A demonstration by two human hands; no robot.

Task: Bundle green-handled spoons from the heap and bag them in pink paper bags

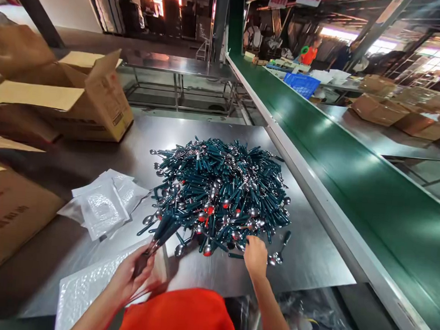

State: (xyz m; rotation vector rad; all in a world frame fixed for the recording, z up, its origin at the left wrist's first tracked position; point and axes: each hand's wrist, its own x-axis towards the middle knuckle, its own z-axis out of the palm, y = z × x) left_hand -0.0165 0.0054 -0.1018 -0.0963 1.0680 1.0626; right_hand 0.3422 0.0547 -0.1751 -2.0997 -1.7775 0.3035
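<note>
A large heap of spoons [222,180] with dark green handles and shiny metal bowls lies on the steel table. Several bowls catch the red of my top. My left hand [135,272] is wrapped round a bunch of spoons [166,226], their green handles pointing up and away from me toward the heap's near left edge. At the near right edge of the heap, my right hand [256,257] has its fingers curled in a pinch against the spoons; what lies between the fingertips is hidden. A few loose spoons [279,254] lie just right of it.
White padded pouches [106,202] lie left of the heap, and a larger bubble sheet [83,286] sits under my left arm. Open cardboard boxes [107,102] stand on the left. A green conveyor belt [337,153] with a raised metal edge runs along the right. Other people are far off.
</note>
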